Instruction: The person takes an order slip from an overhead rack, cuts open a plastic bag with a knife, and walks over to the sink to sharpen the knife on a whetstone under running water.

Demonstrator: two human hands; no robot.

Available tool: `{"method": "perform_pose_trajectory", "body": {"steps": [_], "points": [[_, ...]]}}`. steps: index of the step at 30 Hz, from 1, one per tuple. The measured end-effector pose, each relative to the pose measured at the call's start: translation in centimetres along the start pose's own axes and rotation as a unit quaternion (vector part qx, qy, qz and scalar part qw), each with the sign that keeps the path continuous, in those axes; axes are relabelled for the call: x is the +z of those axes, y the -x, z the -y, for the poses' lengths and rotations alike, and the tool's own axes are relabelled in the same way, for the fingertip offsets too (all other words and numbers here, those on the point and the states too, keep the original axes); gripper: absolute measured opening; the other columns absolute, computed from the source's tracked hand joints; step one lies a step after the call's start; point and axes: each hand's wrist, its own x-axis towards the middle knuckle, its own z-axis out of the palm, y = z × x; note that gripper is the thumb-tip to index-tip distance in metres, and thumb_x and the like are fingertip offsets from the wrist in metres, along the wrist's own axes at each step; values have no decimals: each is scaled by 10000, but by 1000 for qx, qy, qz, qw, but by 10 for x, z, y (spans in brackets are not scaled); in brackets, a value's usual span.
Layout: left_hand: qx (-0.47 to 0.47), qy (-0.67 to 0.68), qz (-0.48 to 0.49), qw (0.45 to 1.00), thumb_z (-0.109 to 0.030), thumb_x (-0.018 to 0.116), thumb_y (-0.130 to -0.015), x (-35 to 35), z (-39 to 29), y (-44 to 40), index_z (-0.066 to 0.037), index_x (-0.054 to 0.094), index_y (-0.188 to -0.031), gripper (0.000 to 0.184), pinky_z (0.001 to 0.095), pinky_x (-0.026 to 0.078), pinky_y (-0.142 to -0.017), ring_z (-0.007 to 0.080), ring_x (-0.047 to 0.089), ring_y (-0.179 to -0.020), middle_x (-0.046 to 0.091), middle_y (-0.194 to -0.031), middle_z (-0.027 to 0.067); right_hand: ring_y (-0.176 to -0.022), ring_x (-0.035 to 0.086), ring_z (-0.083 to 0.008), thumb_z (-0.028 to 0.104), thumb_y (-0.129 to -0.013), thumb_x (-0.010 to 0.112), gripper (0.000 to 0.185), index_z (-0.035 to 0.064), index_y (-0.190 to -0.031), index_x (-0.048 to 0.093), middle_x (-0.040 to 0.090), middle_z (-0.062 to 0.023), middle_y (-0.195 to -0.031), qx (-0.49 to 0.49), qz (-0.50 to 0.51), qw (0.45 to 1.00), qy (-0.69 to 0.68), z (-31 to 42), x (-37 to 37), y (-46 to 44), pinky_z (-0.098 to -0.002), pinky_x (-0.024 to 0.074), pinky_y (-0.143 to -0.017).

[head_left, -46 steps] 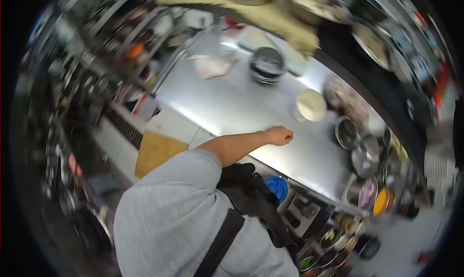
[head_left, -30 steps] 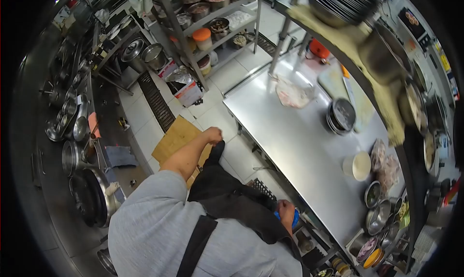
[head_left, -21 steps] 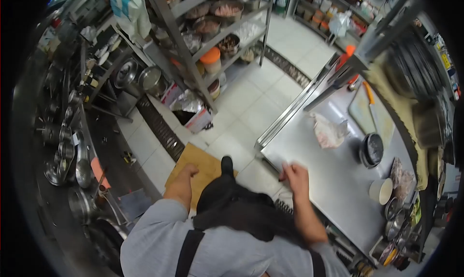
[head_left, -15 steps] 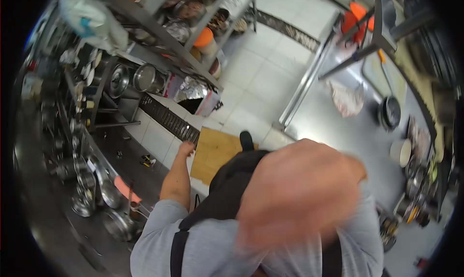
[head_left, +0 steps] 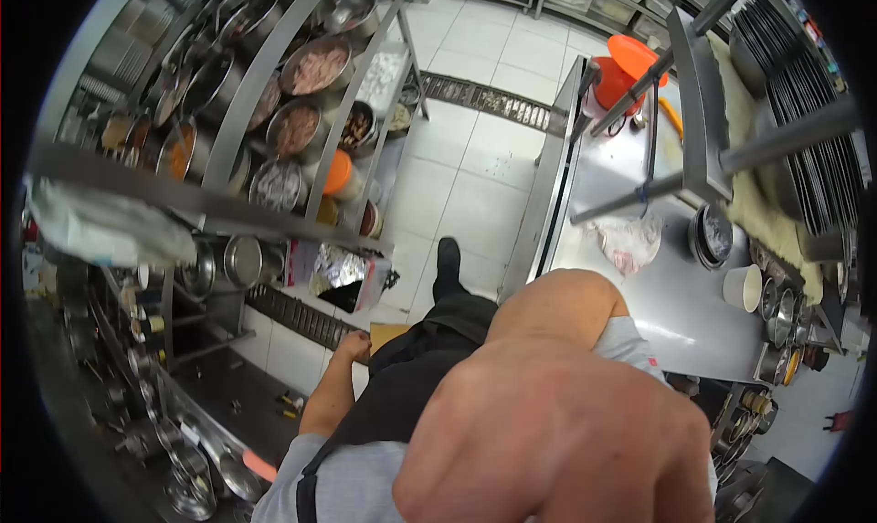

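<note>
My left hand [head_left: 354, 345] hangs low on the left, fingers curled in, with nothing visible in it. Below it is the dark floor drain grate [head_left: 297, 317], and a brown board [head_left: 387, 334] on the floor is partly hidden behind my dark apron. Very large and close to the camera, my right hand [head_left: 557, 422] shows its back and knuckles. Its fingers run off the bottom edge, so their tips and anything in them are hidden. Beyond my raised right forearm stands the steel table [head_left: 681, 313].
A steel rack [head_left: 247, 89] with bowls of meat [head_left: 318, 66] stands at the left. A foil-lined box [head_left: 352, 274] sits by its foot. On the table are a red bucket [head_left: 614, 86], a plastic bag [head_left: 630, 242], black bowls [head_left: 711, 235] and a white tub [head_left: 742, 288]. Tiled floor [head_left: 466, 158] runs between.
My view has swung from the table toward the aisle and rack. My right hand has risen from beside the table to close before the camera. My left hand has moved from over the table to my side.
</note>
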Motion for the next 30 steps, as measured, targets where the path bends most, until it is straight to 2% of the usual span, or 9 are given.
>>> {"method": "perform_pose_trajectory", "body": {"steps": [3,7,11,14,17,20,22,28,30], "points": [[-9,13,-30,999,-290,596,-744,-70,-54,-15,-65,688,-981,339,396,480,-892,317,616,-1019,671,-1026,157,-570,437,-277,206,-911,482,327,87,-625,378,410,-68,-693,12,-125,991,34,6,-34,-7,-368,347,-459],[10,66,2,998,-284,587,-756,-133,-82,-76,-55,683,-975,331,398,480,-886,329,618,-1011,669,-1010,171,-630,488,-230,102,-898,485,209,50,-700,443,475,-118,-793,23,-87,995,44,12,-113,-30,-330,393,-540],[36,54,-143,988,-278,581,-760,-177,-122,-131,-74,687,-943,294,425,500,-817,360,634,-940,666,-968,180,-689,538,-183,-2,-885,487,113,13,-775,508,539,-168,-893,45,-85,988,119,30,-175,-57,-293,438,-621],[142,-47,-55,987,-241,620,-693,-177,-135,-205,-81,708,-828,227,418,520,-760,327,654,-874,682,-924,151,-721,560,-147,-77,-863,485,102,1,-825,537,569,-183,-962,118,-217,953,178,37,-209,-57,-270,465,-659],[72,-150,123,978,-262,600,-708,-238,-220,-203,-47,715,-921,323,408,522,-797,286,666,-913,689,-967,159,-730,567,-142,-79,-853,497,97,5,-857,547,573,-168,-986,211,-325,883,265,37,-243,-19,-264,471,-633],[79,-204,76,973,-257,555,-732,-263,-280,-264,-26,691,-1022,394,412,468,-929,327,616,-1060,654,-1089,183,-678,590,-153,-47,-860,540,62,14,-855,532,604,-196,-947,279,-304,828,379,41,-301,-3,-268,500,-607],[97,-238,104,961,-247,550,-732,-274,-323,-312,-34,694,-1022,387,414,464,-937,328,608,-1076,654,-1094,177,-663,592,-137,0,-850,574,32,1,-882,576,634,-131,-860,384,-239,719,527,44,-351,5,-262,485,-584],[83,44,100,991,-217,583,-723,-352,-456,-404,-2,699,-924,316,365,548,-607,237,673,-691,689,-820,143,-618,599,-176,80,-844,611,112,22,-937,634,636,-111,-767,463,-259,564,633,85,-503,12,-292,483,-582],[40,14,87,995,-174,557,-716,-379,-493,-447,0,698,-880,278,370,541,-601,235,676,-674,682,-794,161,-648,625,-217,122,-846,615,146,31,-952,657,656,-138,-817,500,-288,511,637,114,-548,15,-322,496,-609]]}}
